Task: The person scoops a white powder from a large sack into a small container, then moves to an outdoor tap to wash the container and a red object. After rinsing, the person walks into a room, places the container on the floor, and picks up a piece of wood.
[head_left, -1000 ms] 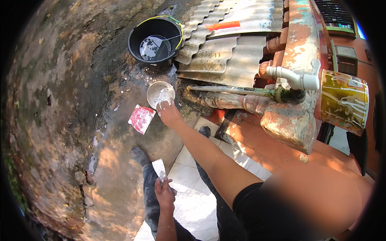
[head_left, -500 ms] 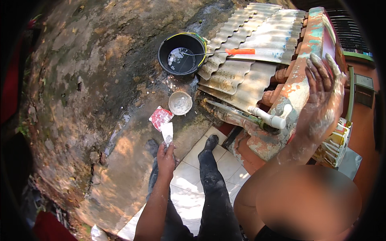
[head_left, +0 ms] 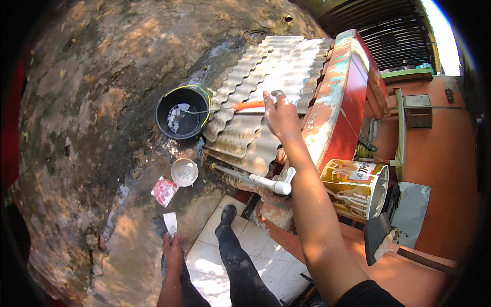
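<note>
Low in the picture, my left hand (head_left: pixel 174 251) is closed around a flat scraper with a pale, white-smeared blade (head_left: pixel 170 223). My right hand (head_left: pixel 282 116) reaches over the corrugated sheets, fingers apart, at the end of an orange handle (head_left: pixel 248 105). Whether it touches the handle is hard to tell. A thin metal rod runs from that handle into a black bucket (head_left: pixel 164 113) with liquid in it; the tool's far end is hidden. Nearer to me are a small bowl with whitish residue (head_left: pixel 184 172) and a red, white-smeared square piece (head_left: pixel 164 191).
Wavy roofing sheets (head_left: pixel 266 77) lie beside a peeling painted ledge (head_left: pixel 327 123). A white plastic pipe fitting (head_left: pixel 273 184) sticks out near my right forearm. On the right stands a paint-streaked yellow tin (head_left: pixel 353 187). My feet are near white floor tiles (head_left: pixel 209 250) and rough, stained concrete (head_left: pixel 102 102).
My right hand has come down from its raised position at the right to the orange handle. The view has shifted right and up. The scraper stays in my left hand.
</note>
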Action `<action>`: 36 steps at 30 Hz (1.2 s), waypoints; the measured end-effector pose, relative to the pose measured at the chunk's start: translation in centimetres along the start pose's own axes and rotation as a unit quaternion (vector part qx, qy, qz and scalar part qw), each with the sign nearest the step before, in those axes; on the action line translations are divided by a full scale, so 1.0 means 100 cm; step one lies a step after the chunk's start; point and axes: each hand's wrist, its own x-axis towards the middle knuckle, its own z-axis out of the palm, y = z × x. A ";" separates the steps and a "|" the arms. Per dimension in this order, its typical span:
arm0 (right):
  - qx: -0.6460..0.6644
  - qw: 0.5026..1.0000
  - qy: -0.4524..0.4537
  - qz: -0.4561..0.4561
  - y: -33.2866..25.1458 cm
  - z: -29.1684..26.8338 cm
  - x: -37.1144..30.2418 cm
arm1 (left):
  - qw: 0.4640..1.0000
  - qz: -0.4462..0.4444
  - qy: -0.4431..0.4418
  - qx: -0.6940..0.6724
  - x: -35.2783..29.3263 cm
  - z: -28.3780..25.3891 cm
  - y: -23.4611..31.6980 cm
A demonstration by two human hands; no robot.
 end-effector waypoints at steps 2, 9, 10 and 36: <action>0.003 0.999 -0.035 -0.031 -0.019 0.003 -0.007 | 0.999 -0.012 -0.023 0.022 0.006 -0.011 -0.016; -0.096 0.952 -0.121 -0.262 -0.052 0.031 -0.041 | 0.998 0.057 -0.027 -0.015 0.050 -0.017 -0.036; -0.118 0.934 -0.169 -0.292 -0.053 0.023 -0.042 | 0.999 0.023 -0.034 -0.032 0.033 -0.013 -0.024; 0.325 0.896 -0.018 -0.301 -0.132 0.057 -0.201 | 0.967 0.178 -0.060 0.171 0.065 -0.025 0.041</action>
